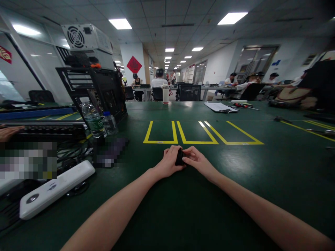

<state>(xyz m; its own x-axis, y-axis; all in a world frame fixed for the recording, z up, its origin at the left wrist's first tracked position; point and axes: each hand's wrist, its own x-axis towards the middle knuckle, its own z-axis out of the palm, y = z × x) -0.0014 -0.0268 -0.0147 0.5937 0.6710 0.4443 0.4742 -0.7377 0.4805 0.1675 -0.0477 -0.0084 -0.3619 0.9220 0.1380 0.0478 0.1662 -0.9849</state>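
Note:
Both of my hands meet over the green table (157, 216), just in front of the yellow taped frames (161, 142). A small black object (180, 157) lies between them; most of it is covered, and I cannot make out its kind. My left hand (171, 161) is wrapped over its left side. From the right, my right hand (196, 161) pinches at the object's edge with thumb and fingers.
To the left stand a black computer case (104, 90) with power supplies (86, 38) on top, a water bottle (93, 118), a smaller bottle (110, 123) and a white power strip (57, 190). A clipboard (220, 106) and white cup (165, 94) stand farther back. Another person's hand (10, 133) shows at far left.

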